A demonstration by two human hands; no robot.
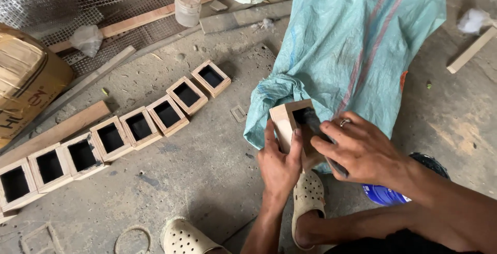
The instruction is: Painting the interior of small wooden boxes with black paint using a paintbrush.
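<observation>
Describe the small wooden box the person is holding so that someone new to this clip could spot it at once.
Start at the big turquoise woven sack on the concrete floor. At its lower left edge, the left hand grips a small open wooden box while the right hand works a dark brush inside. Unlike the row of boxes lying on the floor, it is held up, tilted.

Both forearms reach in from the lower right corner of the view, bare to the wrist, over the floor. The left hand (279, 163) points upward, palm turned to the right, fingers straight and pressed together, thumb alongside, clasped flat against what it grips. The right hand (362, 148) comes in from the right, knuckles up, fingers curled in a pinch, a ring on one finger. The two hands nearly touch.
</observation>
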